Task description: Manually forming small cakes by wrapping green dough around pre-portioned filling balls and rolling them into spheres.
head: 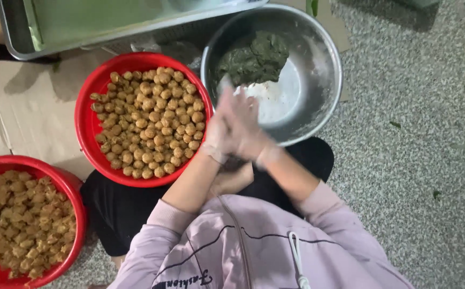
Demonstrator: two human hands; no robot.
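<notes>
My left hand (217, 135) and my right hand (247, 132) wear thin clear gloves and are pressed palm to palm, blurred with motion. Anything between the palms is hidden. They hover over the near rim of a metal bowl (329, 101), which holds a lump of dark green dough (255, 58) and a patch of white flour (276, 100). Just left of my hands, a red basin (84, 126) is filled with several small brown balls (148, 120).
A second red basin (78, 211) at the lower left holds crumbly brown filling (23, 225). A metal tray (15, 37) sits at the top left. Flattened cardboard (29, 107) lies under the basins, on a speckled floor (420, 171).
</notes>
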